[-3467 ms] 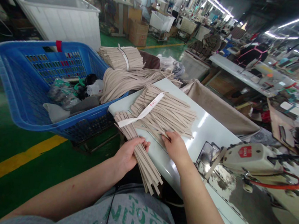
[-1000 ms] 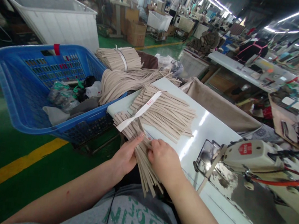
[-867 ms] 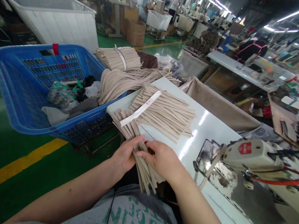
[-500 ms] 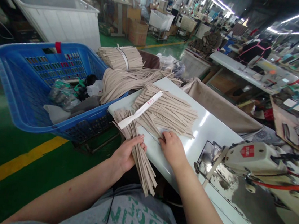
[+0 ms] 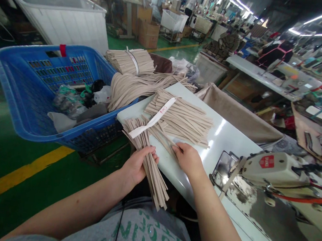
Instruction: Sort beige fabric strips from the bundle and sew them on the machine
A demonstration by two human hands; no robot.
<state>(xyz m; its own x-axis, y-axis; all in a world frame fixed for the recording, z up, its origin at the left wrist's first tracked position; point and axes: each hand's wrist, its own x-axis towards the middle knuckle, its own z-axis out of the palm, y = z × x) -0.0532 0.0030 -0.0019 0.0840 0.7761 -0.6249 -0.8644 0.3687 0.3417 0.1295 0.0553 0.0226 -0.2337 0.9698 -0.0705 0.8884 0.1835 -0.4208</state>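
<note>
My left hand (image 5: 139,165) is wrapped round a bundle of beige fabric strips (image 5: 155,182), which hangs over the table's near edge. Across the top of that bundle lies a white paper band (image 5: 155,118) with red writing, reaching onto a pile of similar strips (image 5: 186,119) on the white table. At the pile's near side, the thumb and fingers of my right hand (image 5: 186,157) pinch the end of a few beige strips (image 5: 165,136). How many strips are in that pinch is hard to make out.
A blue basket (image 5: 14,91) with plastic bags stands at the left. Behind the table lie a tied bundle (image 5: 130,61) and long loose strips (image 5: 129,89). A sewing machine (image 5: 278,170) stands at the right, with a fabric-lined bin (image 5: 238,114) beyond. Other people sit and stand farther back.
My right hand has shifted slightly right, and the strips in its fingers have separated a little from the pile. My left hand keeps its grip on the bundle.
</note>
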